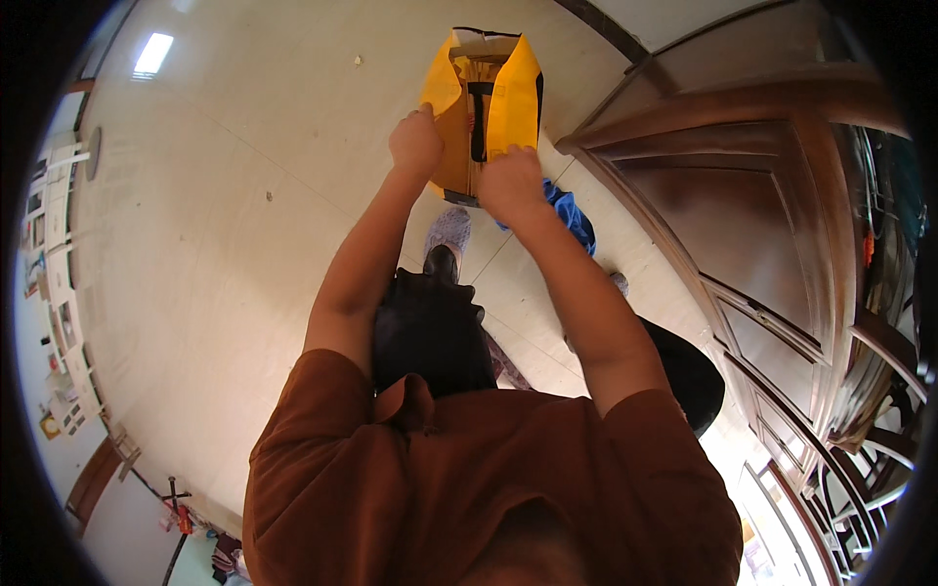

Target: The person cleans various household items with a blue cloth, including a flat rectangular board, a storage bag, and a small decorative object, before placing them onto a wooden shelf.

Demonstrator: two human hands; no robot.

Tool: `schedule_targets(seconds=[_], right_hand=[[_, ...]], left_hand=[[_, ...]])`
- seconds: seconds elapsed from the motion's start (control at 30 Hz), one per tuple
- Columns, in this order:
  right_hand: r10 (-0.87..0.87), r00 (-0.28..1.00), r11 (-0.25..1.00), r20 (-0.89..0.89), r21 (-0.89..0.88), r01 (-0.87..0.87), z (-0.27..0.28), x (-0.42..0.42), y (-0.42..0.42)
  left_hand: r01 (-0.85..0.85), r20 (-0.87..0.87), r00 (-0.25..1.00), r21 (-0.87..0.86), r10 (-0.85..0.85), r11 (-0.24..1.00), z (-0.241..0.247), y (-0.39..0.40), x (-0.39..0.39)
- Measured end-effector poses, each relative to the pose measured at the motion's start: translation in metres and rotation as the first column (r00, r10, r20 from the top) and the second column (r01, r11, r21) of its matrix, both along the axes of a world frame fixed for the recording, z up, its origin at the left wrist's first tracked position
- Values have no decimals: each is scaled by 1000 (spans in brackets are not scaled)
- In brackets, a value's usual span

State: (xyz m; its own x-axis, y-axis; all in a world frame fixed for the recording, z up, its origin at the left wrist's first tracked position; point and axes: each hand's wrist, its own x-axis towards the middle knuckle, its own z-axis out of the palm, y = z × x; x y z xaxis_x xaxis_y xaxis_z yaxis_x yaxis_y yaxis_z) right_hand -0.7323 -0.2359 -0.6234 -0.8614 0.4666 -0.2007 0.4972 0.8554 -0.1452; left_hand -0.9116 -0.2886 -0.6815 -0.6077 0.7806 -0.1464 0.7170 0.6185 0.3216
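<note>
A yellow bag with black trim (513,106) stands before me on the tiled floor, its mouth spread apart. My left hand (416,145) grips the bag's left rim. On the near right rim, my right hand (513,183) pinches the yellow fabric. A black strap (479,124) hangs inside, along the right wall. Brown and yellowish contents show deep in the bag, too small to name. Crumpled blue cloth (570,212) lies on the floor beside the bag, partly hidden by my right hand and forearm.
Close on the right stands a dark wooden cabinet (725,227) with panelled doors. My shoe (447,228) is just in front of the bag. Pale floor tiles (242,220) stretch to the left, with small bits of debris on them. White drawer units (62,278) line the far left.
</note>
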Motion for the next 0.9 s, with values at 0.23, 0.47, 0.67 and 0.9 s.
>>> schedule_targets(seconds=[0.23, 0.47, 0.67, 0.9], right_hand=[[-108, 934, 994, -339, -66, 91, 18, 16, 5], [-610, 762, 303, 218, -824, 479, -72, -33, 25], [-619, 642, 222, 452, -683, 695, -114, -58, 53], [-490, 777, 522, 394, -581, 624, -159, -75, 47]], left_hand=[[-343, 348, 910, 332, 223, 879, 23, -11, 8], [-315, 463, 884, 487, 65, 815, 16, -19, 17], [-574, 846, 530, 402, -50, 713, 0, -24, 9], [-689, 959, 109, 262, -261, 676, -12, -33, -5]])
